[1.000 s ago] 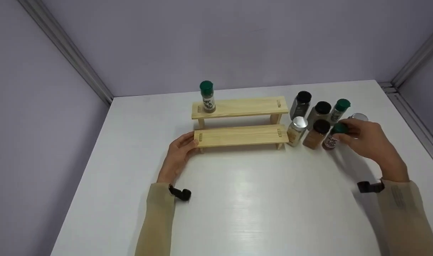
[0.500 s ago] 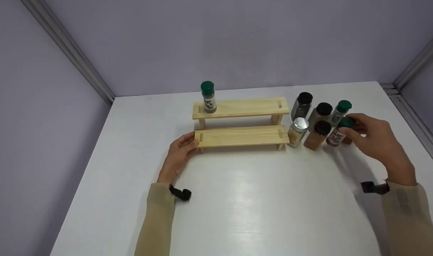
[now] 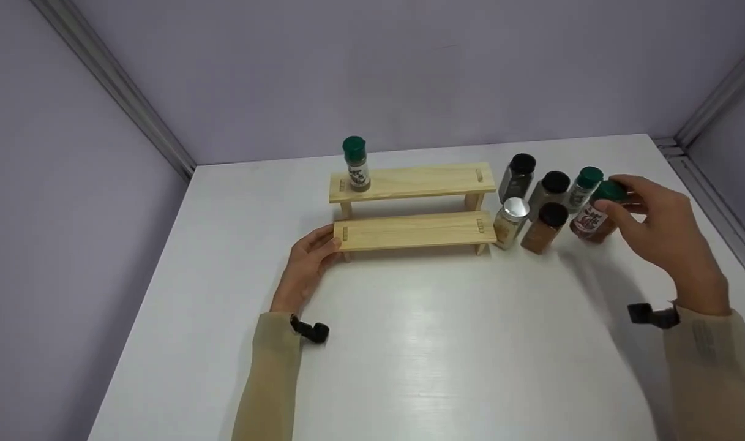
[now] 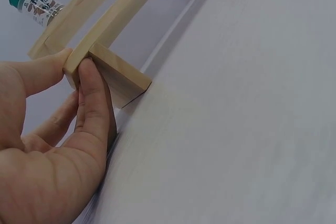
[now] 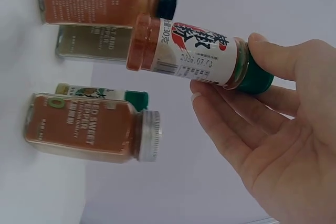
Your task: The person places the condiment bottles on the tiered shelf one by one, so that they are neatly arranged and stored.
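Note:
My right hand point(image 3: 660, 229) pinches a spice jar point(image 5: 197, 51) by its green cap, between thumb and fingers. Red powder shows in its base, and it hangs tilted, clear of the table in the right wrist view. With thumb and fingers, my left hand point(image 4: 58, 129) grips the left end of the lower tier of a two-tier wooden shelf point(image 3: 415, 233). Another green-capped jar point(image 3: 357, 165) stands at the left end of the upper tier. A silver-lidded jar of red sweet pepper point(image 5: 84, 127) is mostly hidden behind the held jar in the head view.
Right of the shelf several jars stand close together: a silver-lidded jar point(image 3: 510, 223), a black-lidded jar of orange powder point(image 3: 542, 229), two more black-lidded jars behind, and a green-capped jar point(image 3: 583, 188). A wall point(image 3: 409, 79) rises behind the white table point(image 3: 409, 343).
My right hand has lifted the green-capped jar off the table and carried it right and slightly back, out of the group. My left hand keeps its grip on the shelf.

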`<state>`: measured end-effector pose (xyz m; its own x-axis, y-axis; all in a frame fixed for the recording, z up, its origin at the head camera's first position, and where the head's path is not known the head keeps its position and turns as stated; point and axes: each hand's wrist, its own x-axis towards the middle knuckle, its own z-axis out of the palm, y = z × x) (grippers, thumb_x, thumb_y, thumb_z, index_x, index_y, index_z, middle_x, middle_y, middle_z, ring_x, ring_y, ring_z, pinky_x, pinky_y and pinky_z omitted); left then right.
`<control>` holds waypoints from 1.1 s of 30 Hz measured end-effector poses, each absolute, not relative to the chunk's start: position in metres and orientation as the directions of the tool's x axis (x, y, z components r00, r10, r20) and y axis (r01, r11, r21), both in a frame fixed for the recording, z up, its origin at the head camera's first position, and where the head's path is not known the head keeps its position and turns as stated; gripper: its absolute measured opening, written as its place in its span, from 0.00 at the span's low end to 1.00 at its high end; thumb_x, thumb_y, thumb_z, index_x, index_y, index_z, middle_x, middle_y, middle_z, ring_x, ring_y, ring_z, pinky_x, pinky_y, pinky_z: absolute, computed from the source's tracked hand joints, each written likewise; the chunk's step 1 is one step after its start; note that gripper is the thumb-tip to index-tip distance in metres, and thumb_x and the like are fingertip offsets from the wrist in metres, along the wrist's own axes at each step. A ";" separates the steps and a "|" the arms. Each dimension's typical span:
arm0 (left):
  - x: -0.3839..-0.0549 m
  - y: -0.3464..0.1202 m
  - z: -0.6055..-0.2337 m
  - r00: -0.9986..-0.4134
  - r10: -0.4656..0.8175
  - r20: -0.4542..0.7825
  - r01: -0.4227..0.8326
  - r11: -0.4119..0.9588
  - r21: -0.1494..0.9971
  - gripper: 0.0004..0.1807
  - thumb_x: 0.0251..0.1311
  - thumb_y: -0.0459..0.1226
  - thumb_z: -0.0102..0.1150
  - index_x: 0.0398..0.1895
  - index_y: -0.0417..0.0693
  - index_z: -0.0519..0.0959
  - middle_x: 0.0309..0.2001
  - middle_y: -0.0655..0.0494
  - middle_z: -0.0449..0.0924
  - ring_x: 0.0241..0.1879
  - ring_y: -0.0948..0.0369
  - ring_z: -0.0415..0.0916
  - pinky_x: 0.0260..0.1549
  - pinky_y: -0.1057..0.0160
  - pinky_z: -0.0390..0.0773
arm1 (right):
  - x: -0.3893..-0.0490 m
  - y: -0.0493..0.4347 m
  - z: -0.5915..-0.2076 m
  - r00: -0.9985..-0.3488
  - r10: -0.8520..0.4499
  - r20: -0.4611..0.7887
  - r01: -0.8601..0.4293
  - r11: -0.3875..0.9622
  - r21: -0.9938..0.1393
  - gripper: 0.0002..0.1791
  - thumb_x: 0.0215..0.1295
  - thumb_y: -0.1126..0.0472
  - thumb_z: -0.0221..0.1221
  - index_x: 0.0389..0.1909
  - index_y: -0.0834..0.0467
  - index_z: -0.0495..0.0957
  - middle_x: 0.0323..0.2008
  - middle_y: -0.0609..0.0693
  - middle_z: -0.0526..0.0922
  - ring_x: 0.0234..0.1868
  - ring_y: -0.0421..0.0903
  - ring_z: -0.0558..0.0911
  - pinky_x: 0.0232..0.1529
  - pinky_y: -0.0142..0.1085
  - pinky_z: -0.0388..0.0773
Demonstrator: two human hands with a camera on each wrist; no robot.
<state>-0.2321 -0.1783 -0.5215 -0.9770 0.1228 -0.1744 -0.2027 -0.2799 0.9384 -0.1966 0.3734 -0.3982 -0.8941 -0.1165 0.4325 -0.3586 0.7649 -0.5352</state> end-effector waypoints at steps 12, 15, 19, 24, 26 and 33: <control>-0.232 -0.181 -0.524 -0.978 0.095 -0.188 -0.208 -0.292 0.934 0.29 0.75 0.32 0.64 0.76 0.38 0.71 0.71 0.41 0.73 0.63 0.53 0.78 0.60 0.61 0.84 | -0.209 0.347 -0.361 -0.819 -0.213 0.532 -0.479 0.765 -0.431 0.25 0.72 0.68 0.69 0.67 0.70 0.76 0.49 0.65 0.86 0.47 0.14 0.71 0.51 0.08 0.67; -0.232 -0.181 -0.523 -0.978 0.096 -0.187 -0.207 -0.301 0.931 0.29 0.75 0.31 0.64 0.76 0.38 0.70 0.71 0.40 0.73 0.63 0.53 0.78 0.60 0.61 0.84 | -0.215 0.337 -0.353 -0.802 -0.235 0.549 -0.511 0.747 -0.425 0.25 0.70 0.69 0.70 0.65 0.69 0.78 0.48 0.64 0.86 0.47 0.14 0.72 0.51 0.08 0.69; -0.233 -0.179 -0.522 -0.977 0.096 -0.188 -0.208 -0.291 0.934 0.29 0.75 0.32 0.64 0.76 0.38 0.71 0.71 0.41 0.73 0.64 0.53 0.78 0.61 0.61 0.84 | -0.224 0.324 -0.345 -0.819 -0.247 0.519 -0.519 0.705 -0.483 0.24 0.71 0.67 0.70 0.65 0.67 0.79 0.48 0.59 0.87 0.47 0.17 0.77 0.51 0.11 0.73; -0.234 -0.177 -0.522 -0.975 0.099 -0.197 -0.217 -0.267 0.939 0.28 0.76 0.32 0.63 0.76 0.39 0.71 0.71 0.42 0.74 0.64 0.54 0.78 0.60 0.64 0.83 | -0.235 0.308 -0.337 -0.883 -0.229 0.410 -0.455 0.637 -0.622 0.24 0.72 0.59 0.71 0.65 0.60 0.80 0.49 0.46 0.86 0.47 0.25 0.82 0.50 0.15 0.78; -0.234 -0.176 -0.522 -0.975 0.099 -0.201 -0.221 -0.259 0.940 0.27 0.76 0.32 0.63 0.76 0.40 0.71 0.71 0.43 0.74 0.63 0.55 0.78 0.59 0.65 0.83 | -0.240 0.302 -0.336 -0.894 -0.233 0.384 -0.441 0.613 -0.656 0.23 0.72 0.58 0.71 0.64 0.59 0.81 0.49 0.43 0.85 0.48 0.28 0.83 0.50 0.16 0.79; -0.235 -0.174 -0.523 -0.976 0.096 -0.197 -0.215 -0.255 0.943 0.27 0.76 0.33 0.63 0.75 0.40 0.72 0.70 0.43 0.75 0.62 0.56 0.79 0.57 0.65 0.83 | -0.260 0.276 -0.329 -0.908 -0.264 0.324 -0.418 0.586 -0.695 0.23 0.72 0.53 0.71 0.63 0.56 0.82 0.52 0.49 0.86 0.50 0.33 0.83 0.54 0.20 0.79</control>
